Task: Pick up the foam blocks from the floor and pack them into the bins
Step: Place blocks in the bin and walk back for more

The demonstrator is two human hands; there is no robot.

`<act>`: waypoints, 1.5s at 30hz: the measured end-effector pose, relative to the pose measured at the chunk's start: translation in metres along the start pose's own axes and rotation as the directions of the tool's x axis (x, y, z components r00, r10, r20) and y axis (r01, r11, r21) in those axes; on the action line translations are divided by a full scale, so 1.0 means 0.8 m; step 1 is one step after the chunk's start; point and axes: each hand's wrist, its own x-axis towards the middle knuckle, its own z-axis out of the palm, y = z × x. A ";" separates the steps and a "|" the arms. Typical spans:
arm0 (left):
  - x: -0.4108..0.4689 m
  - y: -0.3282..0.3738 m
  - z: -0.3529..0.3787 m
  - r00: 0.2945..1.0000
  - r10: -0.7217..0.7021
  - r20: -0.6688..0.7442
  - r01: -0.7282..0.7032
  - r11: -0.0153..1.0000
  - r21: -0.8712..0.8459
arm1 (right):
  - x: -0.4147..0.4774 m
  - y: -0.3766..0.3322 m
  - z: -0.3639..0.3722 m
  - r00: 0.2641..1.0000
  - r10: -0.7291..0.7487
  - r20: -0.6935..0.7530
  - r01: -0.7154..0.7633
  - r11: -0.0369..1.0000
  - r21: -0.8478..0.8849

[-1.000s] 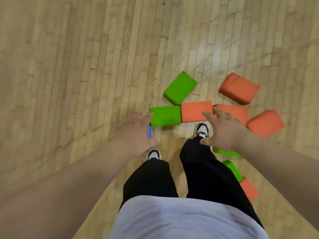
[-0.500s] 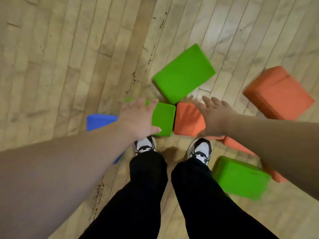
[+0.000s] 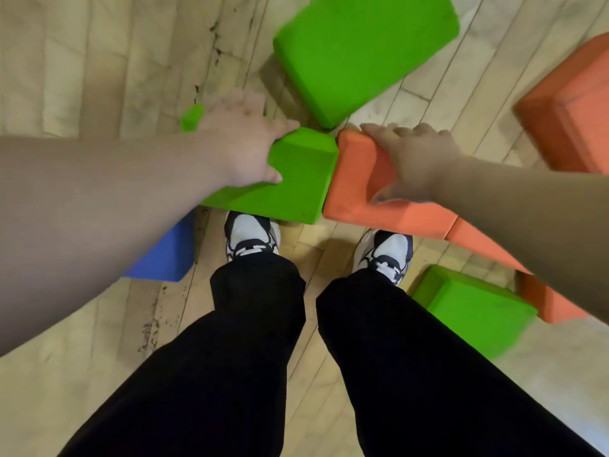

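Left hand [image 3: 244, 143] has dropped from its hover onto the green block [image 3: 296, 179], fingers curled over the far edge and thumb on the near face. The orange block [image 3: 356, 179] touches that block's right side and is now clasped the same way by the right hand [image 3: 415, 159]. Both blocks rest on the floor [image 3: 99, 77], seemingly ready to lift. No bin shows.

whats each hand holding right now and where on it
The left hand grips the green rectangular foam block at its left end; the right hand grips the orange rectangular foam block across its top.
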 end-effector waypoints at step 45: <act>-0.796 0.081 -0.448 0.917 0.057 -0.395 -0.087 0.995 -0.057 | -0.852 -0.266 -0.277 0.770 0.507 -0.387 -0.221 0.782 0.583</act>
